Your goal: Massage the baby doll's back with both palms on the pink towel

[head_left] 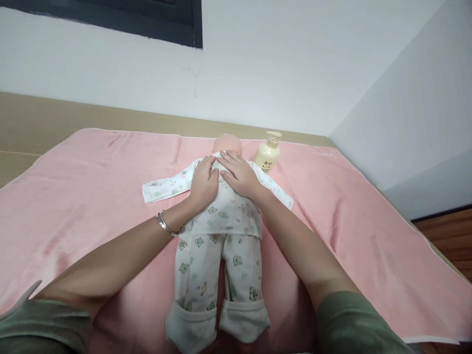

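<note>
A baby doll [227, 143] in a white printed top [232, 216] and matching trousers [201, 270] lies along the middle of a pink blanket [110, 172], its head at the far end. Flat on the left side of its upper body rests my left hand [203, 181], fingers stretched out toward the doll's head. My right hand [239, 173] lies flat on the right side, its fingers spread and angled inward. Between the two hands only a narrow strip of cloth shows. Both sleeves reach outward, and the trouser cuffs are turned up. Neither hand grips anything.
A cream pump bottle [268, 153] stands beside the doll's head on the right. Behind the blanket runs a wooden surface [66, 110] against a white wall [258, 73]. A second wall [416, 108] closes off the right side. A dark frame [147, 22] is at the upper left.
</note>
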`<state>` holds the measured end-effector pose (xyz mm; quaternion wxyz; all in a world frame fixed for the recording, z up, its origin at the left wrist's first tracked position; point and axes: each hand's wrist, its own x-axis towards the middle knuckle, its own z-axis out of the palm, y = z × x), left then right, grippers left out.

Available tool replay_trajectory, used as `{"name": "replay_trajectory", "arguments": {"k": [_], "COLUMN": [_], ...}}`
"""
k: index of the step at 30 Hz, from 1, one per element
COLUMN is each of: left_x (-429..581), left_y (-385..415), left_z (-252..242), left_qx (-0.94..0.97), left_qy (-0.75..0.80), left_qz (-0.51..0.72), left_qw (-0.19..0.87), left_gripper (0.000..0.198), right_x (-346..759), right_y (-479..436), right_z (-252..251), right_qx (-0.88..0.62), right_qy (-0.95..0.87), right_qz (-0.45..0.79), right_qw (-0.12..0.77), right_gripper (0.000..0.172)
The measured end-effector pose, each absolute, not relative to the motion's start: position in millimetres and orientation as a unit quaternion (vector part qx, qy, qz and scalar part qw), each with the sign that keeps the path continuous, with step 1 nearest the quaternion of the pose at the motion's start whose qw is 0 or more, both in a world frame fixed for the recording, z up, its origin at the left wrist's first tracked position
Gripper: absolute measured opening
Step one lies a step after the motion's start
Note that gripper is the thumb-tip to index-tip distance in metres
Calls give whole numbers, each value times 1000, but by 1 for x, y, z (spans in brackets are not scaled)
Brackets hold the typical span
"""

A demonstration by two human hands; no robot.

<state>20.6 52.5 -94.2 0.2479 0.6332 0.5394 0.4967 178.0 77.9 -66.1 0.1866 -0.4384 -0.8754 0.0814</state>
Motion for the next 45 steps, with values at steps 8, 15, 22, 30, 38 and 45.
{"name": "replay_trajectory", "arguments": {"k": [8,15,22,30,38,45], "left_x": [19,17,19,18,18,16], "left_y": [54,53,52,50,51,51], "left_z": [-97,-96,-95,-94,-94,-96], "left_qx": [613,600,595,586,596,591], "left_qy": [552,545,554,552,551,550], "left_qz": [502,518,513,519,513,516], "left_qw": [258,272,275,288,279,287], "left_gripper": [47,43,44,43,43,42], "right_x": [142,170,154,138,156,131], "right_y": [15,55,38,6,42,-2], "right_z": [-54,-49,-48,-42,-43,-48], "right_qx": [-530,-470,-599,-523,-627,-520], "right_qy": [-841,-868,-791,-851,-769,-850], "right_qz": [-27,111,26,-11,48,-31], "right_qw": [103,119,119,48,116,81], "right_gripper": [61,62,66,60,74,61]}}
